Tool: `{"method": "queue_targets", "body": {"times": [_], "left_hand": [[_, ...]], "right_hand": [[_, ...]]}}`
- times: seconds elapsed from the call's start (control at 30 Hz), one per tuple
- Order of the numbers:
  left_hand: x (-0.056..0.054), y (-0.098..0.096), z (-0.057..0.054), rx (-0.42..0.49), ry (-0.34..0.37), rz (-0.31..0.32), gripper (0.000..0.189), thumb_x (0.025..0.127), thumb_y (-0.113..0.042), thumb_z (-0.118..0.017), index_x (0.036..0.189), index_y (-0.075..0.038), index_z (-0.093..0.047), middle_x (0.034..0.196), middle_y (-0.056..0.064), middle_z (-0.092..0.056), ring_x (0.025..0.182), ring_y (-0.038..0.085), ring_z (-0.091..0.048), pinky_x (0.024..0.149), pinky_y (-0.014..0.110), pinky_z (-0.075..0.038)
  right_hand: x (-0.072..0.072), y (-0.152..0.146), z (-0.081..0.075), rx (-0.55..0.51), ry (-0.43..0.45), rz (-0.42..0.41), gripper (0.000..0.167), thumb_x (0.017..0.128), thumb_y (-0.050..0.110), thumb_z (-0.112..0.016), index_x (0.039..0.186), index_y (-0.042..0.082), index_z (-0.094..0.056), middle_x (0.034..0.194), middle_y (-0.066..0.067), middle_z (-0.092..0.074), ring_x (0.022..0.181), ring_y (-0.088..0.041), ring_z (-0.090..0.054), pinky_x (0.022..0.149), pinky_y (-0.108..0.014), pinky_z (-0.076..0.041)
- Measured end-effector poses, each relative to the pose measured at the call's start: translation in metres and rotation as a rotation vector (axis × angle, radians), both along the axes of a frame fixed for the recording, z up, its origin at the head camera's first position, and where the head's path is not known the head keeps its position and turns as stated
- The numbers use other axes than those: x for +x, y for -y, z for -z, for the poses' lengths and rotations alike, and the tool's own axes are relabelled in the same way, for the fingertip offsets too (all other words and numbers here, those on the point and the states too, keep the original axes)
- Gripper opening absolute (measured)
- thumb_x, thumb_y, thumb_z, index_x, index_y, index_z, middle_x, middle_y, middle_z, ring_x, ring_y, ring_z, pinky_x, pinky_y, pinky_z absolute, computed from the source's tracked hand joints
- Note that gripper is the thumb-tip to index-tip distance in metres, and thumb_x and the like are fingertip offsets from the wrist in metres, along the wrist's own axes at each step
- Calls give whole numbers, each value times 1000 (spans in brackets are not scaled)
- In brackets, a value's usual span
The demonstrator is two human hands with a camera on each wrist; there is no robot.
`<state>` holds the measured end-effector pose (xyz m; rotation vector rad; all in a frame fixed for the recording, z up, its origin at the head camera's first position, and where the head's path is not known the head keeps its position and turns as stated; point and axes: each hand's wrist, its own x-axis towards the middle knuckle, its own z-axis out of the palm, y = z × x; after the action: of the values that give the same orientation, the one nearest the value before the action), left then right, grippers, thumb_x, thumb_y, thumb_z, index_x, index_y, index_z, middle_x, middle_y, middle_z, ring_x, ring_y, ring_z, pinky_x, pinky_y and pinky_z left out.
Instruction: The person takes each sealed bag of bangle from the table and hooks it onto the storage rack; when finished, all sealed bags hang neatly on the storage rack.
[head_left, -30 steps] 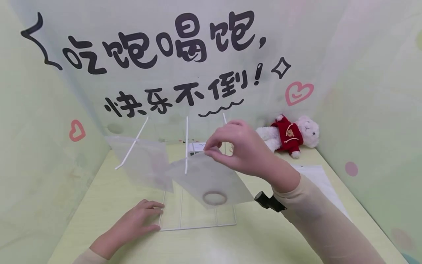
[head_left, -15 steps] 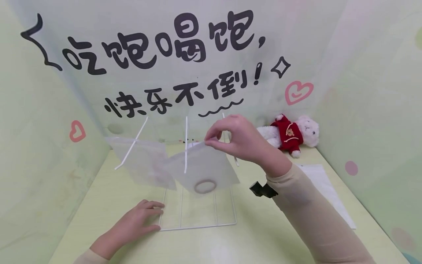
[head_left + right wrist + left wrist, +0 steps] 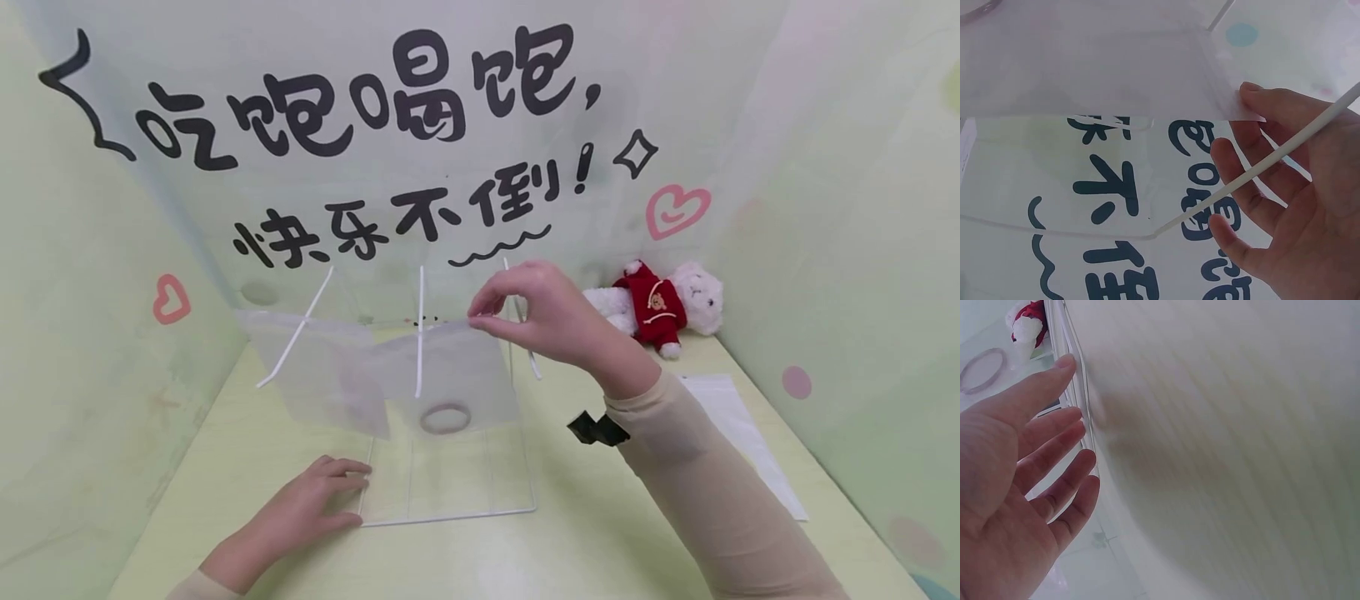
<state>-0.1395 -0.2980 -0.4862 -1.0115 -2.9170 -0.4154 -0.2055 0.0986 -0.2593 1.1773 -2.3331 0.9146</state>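
Observation:
My right hand (image 3: 555, 325) pinches the upper right corner of a frosted translucent bag (image 3: 480, 367) between thumb and index finger, its other fingers spread loosely in the right wrist view. A round ring (image 3: 446, 432) shows at the bag's lower part. The bag's top edge lies behind the middle prong (image 3: 420, 350) of a white wire rack (image 3: 450, 518). Another translucent bag (image 3: 322, 375) hangs at the left prong (image 3: 296, 329). My left hand (image 3: 311, 504) lies at the left side of the rack's base, fingertips against the wire, fingers gently extended in the left wrist view.
A plush toy (image 3: 660, 304) in a red top lies in the back right corner. To the right, a white bag (image 3: 738, 442) lies flat on the table, partly behind my right sleeve. The rack's right prong (image 3: 525, 342) stands just below my right hand. Printed walls enclose the table.
My right hand has risen slightly, and the bag it holds has swung left and up, nearer the hanging left bag. The left hand stays at the rack's base.

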Motion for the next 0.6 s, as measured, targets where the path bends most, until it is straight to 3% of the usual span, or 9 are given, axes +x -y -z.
{"method": "queue_targets", "body": {"times": [0.23, 0.43, 0.6], "left_hand": [[-1, 2, 2, 22, -33, 25, 43, 80, -34, -87, 117, -14, -77, 133, -5, -68, 114, 18, -61, 92, 42, -61], [0, 2, 2, 29, -21, 18, 44, 80, -33, -87, 119, -14, -77, 134, -5, -67, 115, 18, -61, 93, 43, -61], [1, 2, 1, 19, -17, 12, 44, 80, -33, -87, 118, -14, -77, 134, -5, -67, 116, 18, -61, 94, 43, -61]], "right_hand": [[13, -15, 3, -50, 27, 69, 10, 89, 14, -82, 98, 16, -78, 101, 5, -71, 99, -9, -64, 97, -32, -56], [22, -39, 10, -69, -18, 115, 15, 87, 10, -83, 100, 15, -78, 106, 3, -69, 103, -12, -65, 93, -21, -55], [25, -63, 25, -68, -35, 153, 19, 86, 7, -83, 100, 17, -77, 105, 4, -71, 103, -11, -66, 90, -13, -52]]}}
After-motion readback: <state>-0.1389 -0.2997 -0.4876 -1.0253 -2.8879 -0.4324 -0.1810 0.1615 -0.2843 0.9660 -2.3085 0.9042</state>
